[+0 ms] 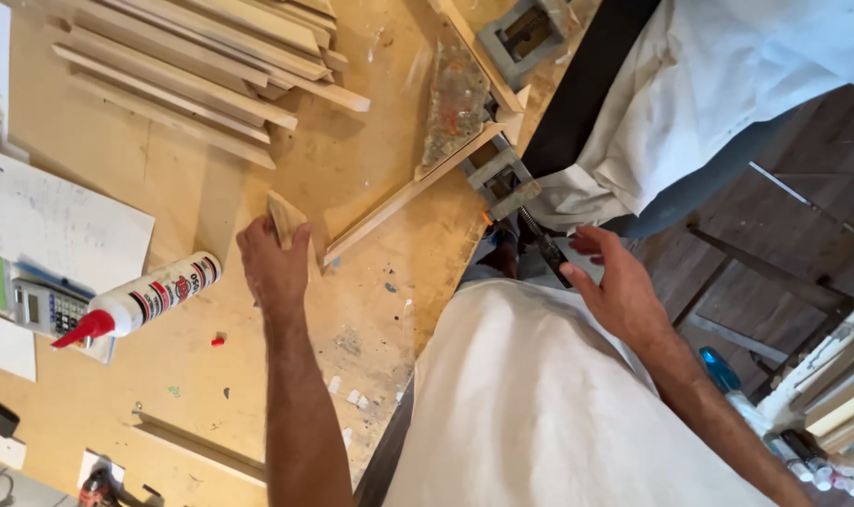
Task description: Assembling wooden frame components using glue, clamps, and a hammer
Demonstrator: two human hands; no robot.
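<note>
Left hand [275, 268] on wooden piece [284, 219]

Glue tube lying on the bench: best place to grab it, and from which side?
Grip the glue tube around its white cylindrical body, coming from above with fingers across its width. It lies flat on the workbench, body clear on both long sides; the red tapered nozzle is too narrow, resting over a calculator.
</note>
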